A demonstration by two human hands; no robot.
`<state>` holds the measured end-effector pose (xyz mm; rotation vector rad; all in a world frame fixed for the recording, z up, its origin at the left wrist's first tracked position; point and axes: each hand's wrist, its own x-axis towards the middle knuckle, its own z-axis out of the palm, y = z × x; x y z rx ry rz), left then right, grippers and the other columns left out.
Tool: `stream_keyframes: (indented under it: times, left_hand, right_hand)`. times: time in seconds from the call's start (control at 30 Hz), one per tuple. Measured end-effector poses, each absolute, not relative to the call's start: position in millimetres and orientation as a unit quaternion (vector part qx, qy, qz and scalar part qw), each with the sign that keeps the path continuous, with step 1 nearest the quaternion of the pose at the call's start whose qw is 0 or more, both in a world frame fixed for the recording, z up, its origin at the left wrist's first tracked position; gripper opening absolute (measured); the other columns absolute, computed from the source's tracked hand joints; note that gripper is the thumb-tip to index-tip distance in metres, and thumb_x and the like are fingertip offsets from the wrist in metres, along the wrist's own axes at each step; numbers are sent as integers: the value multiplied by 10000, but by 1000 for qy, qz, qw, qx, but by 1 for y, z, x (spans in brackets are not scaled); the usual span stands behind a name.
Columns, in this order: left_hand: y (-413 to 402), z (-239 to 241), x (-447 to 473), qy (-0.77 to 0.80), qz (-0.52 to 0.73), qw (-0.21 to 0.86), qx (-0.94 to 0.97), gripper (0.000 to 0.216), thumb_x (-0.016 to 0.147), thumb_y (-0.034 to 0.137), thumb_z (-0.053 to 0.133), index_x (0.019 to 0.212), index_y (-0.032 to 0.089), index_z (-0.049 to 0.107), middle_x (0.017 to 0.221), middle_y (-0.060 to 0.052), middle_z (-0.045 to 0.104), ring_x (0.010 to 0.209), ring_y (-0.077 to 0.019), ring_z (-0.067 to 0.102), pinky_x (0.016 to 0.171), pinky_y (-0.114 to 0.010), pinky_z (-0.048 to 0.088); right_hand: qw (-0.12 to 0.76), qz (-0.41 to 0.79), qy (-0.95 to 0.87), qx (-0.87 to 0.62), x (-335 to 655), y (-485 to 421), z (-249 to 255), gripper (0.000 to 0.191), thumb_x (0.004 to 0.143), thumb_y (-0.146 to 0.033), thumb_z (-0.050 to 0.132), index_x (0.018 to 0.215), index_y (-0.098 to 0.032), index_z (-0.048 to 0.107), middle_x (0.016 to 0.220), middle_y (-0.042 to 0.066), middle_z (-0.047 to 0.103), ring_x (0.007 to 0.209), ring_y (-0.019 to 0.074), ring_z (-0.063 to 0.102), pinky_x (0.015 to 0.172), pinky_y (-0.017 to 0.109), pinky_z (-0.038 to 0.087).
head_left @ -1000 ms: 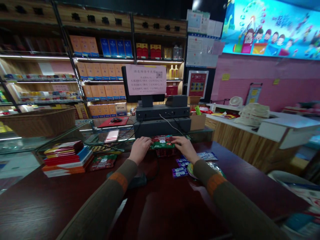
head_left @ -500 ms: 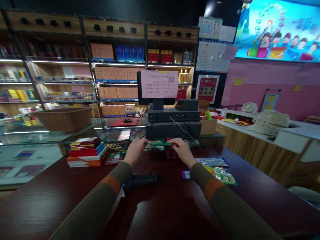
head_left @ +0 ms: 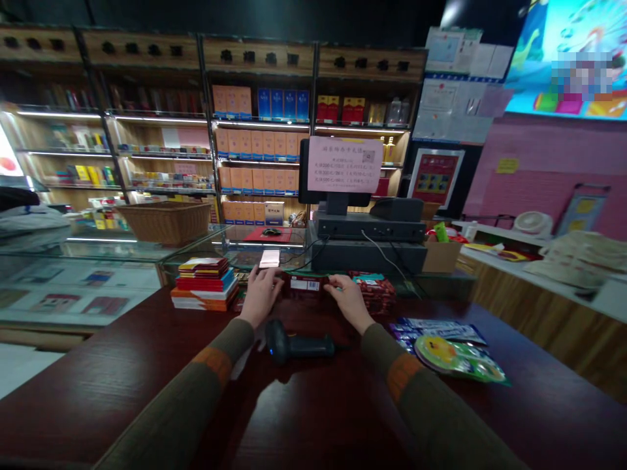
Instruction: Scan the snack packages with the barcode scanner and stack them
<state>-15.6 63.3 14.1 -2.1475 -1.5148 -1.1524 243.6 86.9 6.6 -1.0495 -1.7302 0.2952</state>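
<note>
Both my hands hold a flat snack packet [head_left: 304, 285] above the dark wooden counter [head_left: 122, 365]. Its dark red back with a white barcode label faces me. My left hand [head_left: 261, 292] grips its left end and my right hand [head_left: 344, 297] pinches its right end. A black handheld barcode scanner [head_left: 294, 343] lies on the counter just in front of my hands. A small stack of similar red packets [head_left: 372, 292] sits to the right of my right hand.
A pile of flat red and blue boxes [head_left: 203, 282] lies at the left. Blue and green snack bags [head_left: 448, 346] lie at the right. A cash register with a screen [head_left: 365, 225] stands behind the counter, a wicker basket [head_left: 166, 220] on the glass case.
I lifted the packet off the stack and turned it over, so its barcode side now faces me. My view swung left, and the scanner came into sight.
</note>
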Motion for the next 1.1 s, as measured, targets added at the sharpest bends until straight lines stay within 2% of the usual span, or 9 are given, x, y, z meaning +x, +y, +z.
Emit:
stream_keyframes:
  times: [0.13, 0.27, 0.37, 0.53, 0.63, 0.73, 0.83, 1.0, 1.1]
  left_hand:
    - [57, 11, -28, -529, -405, 132, -734, 500, 945, 211, 505, 1440, 240, 438, 891, 3, 751, 1148, -208, 627, 1216, -516, 206]
    - [52, 9, -37, -527, -388, 174, -736, 485, 979, 209, 445, 1450, 317, 485, 1049, -26, 732, 1111, -191, 613, 1220, -526, 205]
    - [52, 6, -42, -535, -374, 189, -734, 483, 1006, 220, 385, 1464, 341, 482, 1080, -35, 723, 1135, -204, 587, 1220, -551, 194]
    - [55, -2, -46, -552, -356, 188, -730, 499, 1002, 210, 366, 1477, 319, 472, 1118, -49, 720, 1170, -237, 561, 1216, -579, 188]
    - [57, -7, -49, -554, -355, 168, -734, 488, 998, 290, 425, 1485, 284, 460, 1174, -69, 696, 1207, -253, 535, 1220, -605, 151]
    - [59, -12, -55, -540, -341, 135, -758, 683, 905, 398, 617, 1530, 269, 375, 1259, -82, 663, 1251, -288, 502, 1211, -636, 137]
    - [62, -19, -61, -534, -324, 117, -772, 922, 789, 385, 748, 1569, 263, 271, 1320, -93, 619, 1271, -308, 488, 1199, -629, 186]
    - [60, -27, -62, -530, -303, 172, -773, 1099, 746, 342, 772, 1603, 233, 92, 1290, -100, 588, 1269, -313, 491, 1215, -602, 178]
    - [54, -28, -58, -545, -293, 204, -759, 1155, 729, 371, 783, 1605, 203, 49, 1236, -103, 586, 1233, -321, 506, 1216, -599, 179]
  right_hand:
    - [528, 167, -707, -440, 224, 90, 2, 96, 801, -280, 638, 848, -214, 689, 917, 47, 698, 864, 203, 675, 855, 340, 504]
    - [549, 197, -689, -430, 207, 90, 3, 442, 800, -247, 635, 1241, -221, 634, 951, 39, 727, 913, 201, 697, 907, 357, 503]
    - [544, 162, -708, -421, 199, 89, 6, 555, 815, -211, 610, 1369, -249, 578, 830, 11, 727, 998, 221, 675, 956, 380, 476]
    - [522, 103, -728, -433, 190, 90, 4, 517, 828, -183, 584, 1332, -283, 636, 752, -6, 716, 914, 228, 657, 932, 384, 461]
    - [515, 95, -731, -438, 187, 92, -1, 469, 826, -184, 575, 1275, -267, 680, 739, -9, 708, 830, 215, 643, 888, 362, 457]
    - [513, 113, -729, -439, 183, 95, -4, 415, 826, -196, 571, 1209, -256, 719, 732, -9, 704, 779, 206, 634, 837, 341, 457]
    - [507, 127, -732, -437, 180, 98, -5, 402, 825, -201, 575, 1194, -251, 726, 703, -15, 696, 740, 201, 628, 807, 331, 453]
    - [490, 103, -743, -444, 175, 103, -6, 403, 822, -180, 583, 1190, -262, 725, 742, -7, 698, 800, 211, 621, 833, 338, 442]
    - [485, 89, -747, -445, 172, 104, -10, 407, 818, -156, 594, 1184, -273, 727, 802, 8, 705, 866, 222, 617, 871, 354, 435]
